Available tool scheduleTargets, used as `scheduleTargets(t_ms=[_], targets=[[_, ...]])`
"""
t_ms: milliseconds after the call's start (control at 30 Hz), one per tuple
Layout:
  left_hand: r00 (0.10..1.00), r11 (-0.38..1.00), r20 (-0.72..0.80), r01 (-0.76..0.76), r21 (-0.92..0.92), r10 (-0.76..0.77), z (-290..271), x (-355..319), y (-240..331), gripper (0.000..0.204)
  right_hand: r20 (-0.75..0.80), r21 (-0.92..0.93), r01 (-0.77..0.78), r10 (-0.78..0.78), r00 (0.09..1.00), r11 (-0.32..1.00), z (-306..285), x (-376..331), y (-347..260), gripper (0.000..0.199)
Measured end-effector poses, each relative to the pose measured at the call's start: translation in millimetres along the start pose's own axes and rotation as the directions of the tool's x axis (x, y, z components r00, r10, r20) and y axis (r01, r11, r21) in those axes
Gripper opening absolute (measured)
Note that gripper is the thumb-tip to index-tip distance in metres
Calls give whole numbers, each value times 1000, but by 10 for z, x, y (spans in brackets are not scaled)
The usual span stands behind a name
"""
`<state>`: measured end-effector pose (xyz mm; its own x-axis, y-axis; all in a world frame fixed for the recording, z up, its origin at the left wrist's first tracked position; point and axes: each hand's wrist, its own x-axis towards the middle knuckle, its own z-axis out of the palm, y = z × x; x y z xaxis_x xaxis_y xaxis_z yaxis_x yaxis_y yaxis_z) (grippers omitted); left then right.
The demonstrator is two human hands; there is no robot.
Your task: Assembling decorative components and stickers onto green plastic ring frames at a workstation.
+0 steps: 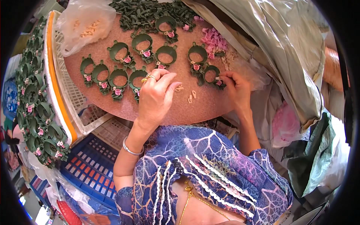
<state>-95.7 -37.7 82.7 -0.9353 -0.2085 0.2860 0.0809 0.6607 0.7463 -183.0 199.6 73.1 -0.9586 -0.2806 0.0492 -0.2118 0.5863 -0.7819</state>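
Note:
My left hand [155, 95] is over the middle of the round table, thumb and fingers curled close together. Anything between its fingertips is too small to make out. Just beyond it is a dark green plastic ring piece [166, 55] with a pink part, partly covered by the hand. My right hand [239, 90] pinches the edge of another green ring piece [212, 75], beside its pink and cream part. Several similar ring pieces [101, 74] lie in rows to the left. Small loose cream loops [192, 96] rest between my hands.
Green parts [146, 15] are heaped at the far edge, with pink parts [214, 41] beside them. A clear bag [88, 24] holds cream bits at far left. Finished-looking green pieces [35, 101] fill a tray at left, above a blue basket [90, 165]. Grey-beige cloth [277, 48] drapes the right side.

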Motion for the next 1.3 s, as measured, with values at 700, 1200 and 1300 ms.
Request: scheduleTargets(t_ms=[700, 1200, 1300], targets=[[1000, 1000, 13, 2, 8, -2, 6, -51, 9, 22, 122, -160, 205, -186, 975, 966, 15, -78, 137, 13], [999, 999, -19, 48, -14, -49, -86, -89, -17, 22, 298, -23, 240, -222, 928, 971, 222, -299, -213, 33], [1000, 1000, -30, 11, 19, -10, -90, -133, -7, 21, 329, -127, 248, -195, 924, 960, 374, -320, -224, 50]])
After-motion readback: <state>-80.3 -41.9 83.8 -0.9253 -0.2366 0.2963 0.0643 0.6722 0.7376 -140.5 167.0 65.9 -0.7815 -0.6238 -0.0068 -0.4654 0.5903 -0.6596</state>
